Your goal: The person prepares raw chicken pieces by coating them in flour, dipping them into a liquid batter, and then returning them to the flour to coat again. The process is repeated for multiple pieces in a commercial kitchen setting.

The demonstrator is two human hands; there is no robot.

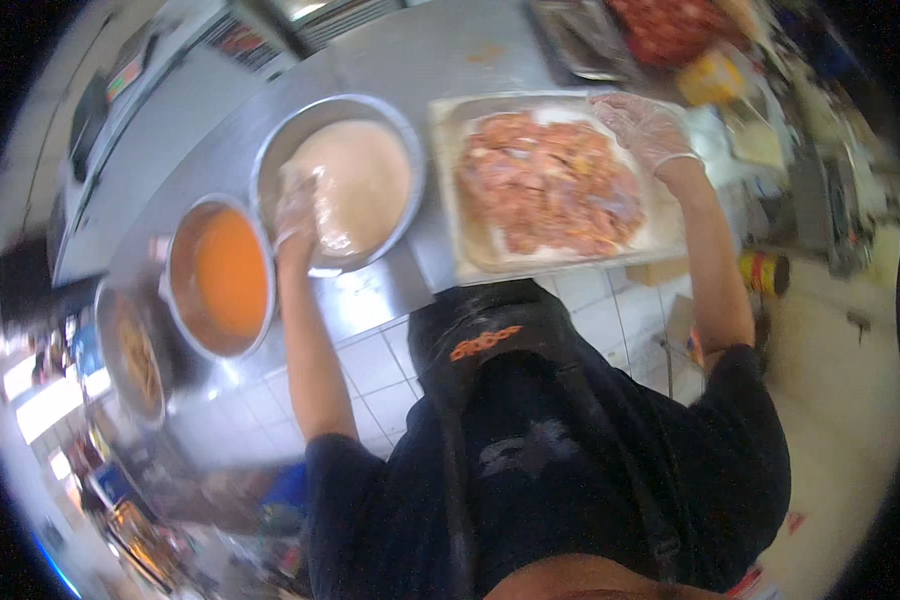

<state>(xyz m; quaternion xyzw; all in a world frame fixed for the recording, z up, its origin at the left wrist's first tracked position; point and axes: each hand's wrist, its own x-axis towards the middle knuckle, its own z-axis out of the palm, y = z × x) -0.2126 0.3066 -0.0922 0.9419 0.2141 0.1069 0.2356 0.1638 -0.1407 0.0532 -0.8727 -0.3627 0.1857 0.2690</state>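
My left hand (298, 206), in a clear plastic glove, reaches into a round metal bowl (414, 161) at its near left side. Pale, flour-like powder (364, 176) fills much of this bowl, and the fingers blur against it, so a hold on anything cannot be made out. Raw, cut meat pieces (551, 187), probably chicken, lie spread over white powder in a rectangular tray (451, 217) to the right. Over that tray's far right corner is my gloved right hand (634, 131), palm down beside the meat. Motion blur hides whether its fingers grip the rim.
Left of the flour bowl stand a metal bowl of orange liquid (232, 274) and another bowl with pale strips (139, 352). A metal pan (579, 41), red meat (671, 30) and a yellow package (711, 77) sit at the back right. The steel table (360, 296) ends close to my apron.
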